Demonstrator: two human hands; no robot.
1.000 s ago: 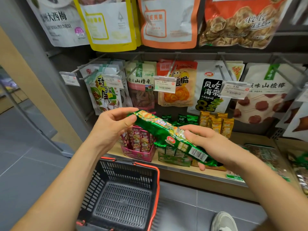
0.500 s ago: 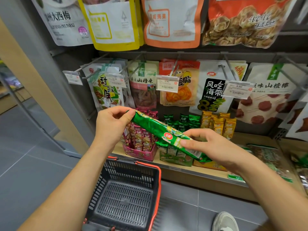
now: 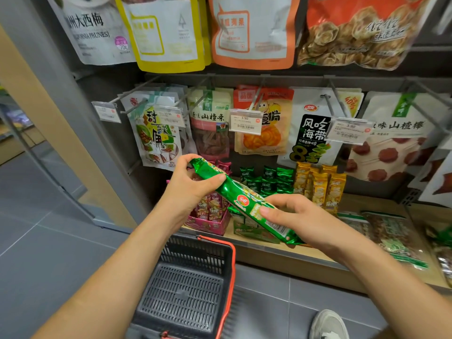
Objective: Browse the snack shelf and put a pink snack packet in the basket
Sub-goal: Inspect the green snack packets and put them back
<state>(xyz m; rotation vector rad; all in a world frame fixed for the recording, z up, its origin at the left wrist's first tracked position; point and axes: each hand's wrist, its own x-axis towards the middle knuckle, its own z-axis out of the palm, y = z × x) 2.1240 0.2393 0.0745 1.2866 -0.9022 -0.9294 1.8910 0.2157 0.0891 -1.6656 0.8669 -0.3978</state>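
Green packet (image 3: 242, 199) turned — 乐吧 logo up; left hand (image 3: 190, 184), right hand (image 3: 305, 218) grip it.

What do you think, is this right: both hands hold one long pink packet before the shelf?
No. In the head view the packet is green, not pink; left hand and right hand both hold it before the shelf.

A wooden shelf (image 3: 367, 203) carries a pink box (image 3: 208, 225) of upright pink packets (image 3: 210, 207) at its left end, with green packets (image 3: 269, 182) beside it, then gold packets (image 3: 320, 189), and flat bags (image 3: 391, 237) lying at the right. On the grey-tiled floor (image 3: 61, 253) below stand a basket (image 3: 186, 289) and a shoe (image 3: 327, 324).
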